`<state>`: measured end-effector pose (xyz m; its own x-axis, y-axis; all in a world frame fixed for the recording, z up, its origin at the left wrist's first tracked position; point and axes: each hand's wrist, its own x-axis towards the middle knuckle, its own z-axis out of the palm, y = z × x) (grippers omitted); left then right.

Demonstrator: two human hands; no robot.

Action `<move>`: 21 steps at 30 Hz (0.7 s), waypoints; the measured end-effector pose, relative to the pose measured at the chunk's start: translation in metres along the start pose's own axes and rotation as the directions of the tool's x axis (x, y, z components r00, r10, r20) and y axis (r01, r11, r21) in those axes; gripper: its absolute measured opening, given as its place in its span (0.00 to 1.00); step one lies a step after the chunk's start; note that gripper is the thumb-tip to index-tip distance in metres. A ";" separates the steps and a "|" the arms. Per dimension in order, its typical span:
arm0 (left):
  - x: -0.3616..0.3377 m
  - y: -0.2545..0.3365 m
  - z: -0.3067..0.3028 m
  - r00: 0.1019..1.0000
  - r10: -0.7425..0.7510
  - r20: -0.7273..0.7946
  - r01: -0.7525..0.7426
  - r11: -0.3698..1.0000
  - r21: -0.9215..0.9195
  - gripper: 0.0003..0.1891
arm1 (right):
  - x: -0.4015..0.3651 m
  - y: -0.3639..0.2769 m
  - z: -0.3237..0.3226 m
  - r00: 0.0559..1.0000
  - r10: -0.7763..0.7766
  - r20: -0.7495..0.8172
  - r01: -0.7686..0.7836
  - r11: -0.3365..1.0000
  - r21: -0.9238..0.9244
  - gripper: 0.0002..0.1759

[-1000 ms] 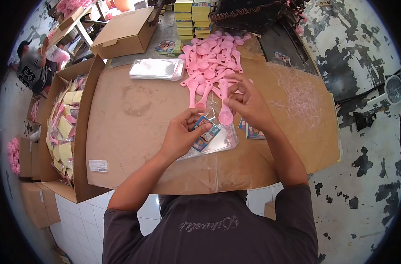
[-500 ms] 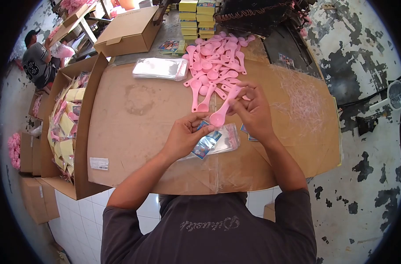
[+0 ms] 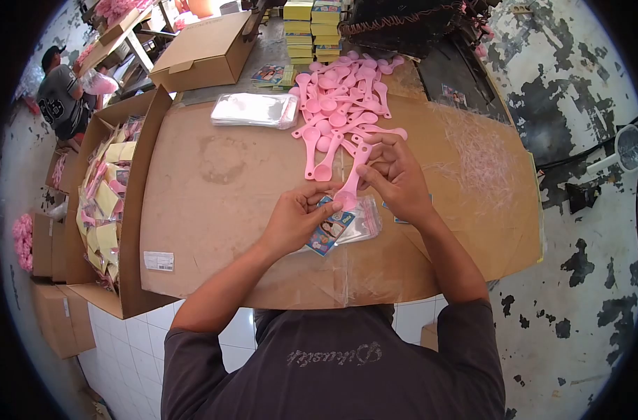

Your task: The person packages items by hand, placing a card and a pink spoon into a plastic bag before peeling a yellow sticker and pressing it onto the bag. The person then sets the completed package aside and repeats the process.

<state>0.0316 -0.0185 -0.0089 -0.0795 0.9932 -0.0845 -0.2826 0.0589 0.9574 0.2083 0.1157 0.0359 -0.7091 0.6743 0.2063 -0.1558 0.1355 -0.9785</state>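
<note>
My left hand [image 3: 295, 220] is pinched on a clear plastic bag with a blue printed card [image 3: 329, 234] inside. Between the fingers and thumb of my right hand [image 3: 394, 180] is the handle of a pink measuring spoon [image 3: 355, 176], tilted with its bowl downward. The bowl overlaps the top of the bag, right at my left thumb tip. Beneath the card lies a stack of clear plastic bags [image 3: 366, 222]. Just beyond my hands spreads a heap of pink spoons [image 3: 338, 119]. Part of another blue card [image 3: 401, 221] shows below my right wrist.
A second pile of clear bags [image 3: 254, 110] lies left of the spoons. Stacks of cards [image 3: 299, 31] stand at the back. An open carton [image 3: 133, 273] of filled packets borders the table's left side. Plastic shreds [image 3: 476, 157] lie at right. A person [image 3: 58, 98] is at far left.
My right hand has brought the spoon lower, its bowl now at the top of the bag. The card in my left hand has turned slightly, with its picture clearer.
</note>
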 end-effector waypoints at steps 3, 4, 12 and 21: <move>0.002 -0.003 -0.001 1.000 0.004 -0.024 -0.004 1.000 0.001 0.17 | -0.001 0.003 -0.002 0.999 0.017 0.034 -0.017 1.000 -0.006 0.22; 0.001 -0.005 -0.002 0.999 0.007 -0.041 -0.006 1.000 0.025 0.15 | -0.001 0.005 -0.003 0.999 -0.006 0.049 0.008 0.999 -0.040 0.21; -0.001 -0.001 -0.002 0.994 0.094 -0.052 -0.087 0.989 0.123 0.08 | -0.004 0.006 -0.003 0.998 -0.066 0.023 0.067 0.998 -0.006 0.17; -0.005 0.001 0.011 0.984 0.176 -0.039 -0.178 0.982 -0.067 0.06 | -0.020 0.005 0.000 0.975 -0.170 0.143 0.213 0.897 -0.387 0.13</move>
<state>0.0424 -0.0226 -0.0044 -0.1651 0.9835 0.0744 -0.3277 -0.1259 0.9364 0.2215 0.1025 0.0272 -0.7634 0.5306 0.3683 -0.0247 0.5458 -0.8376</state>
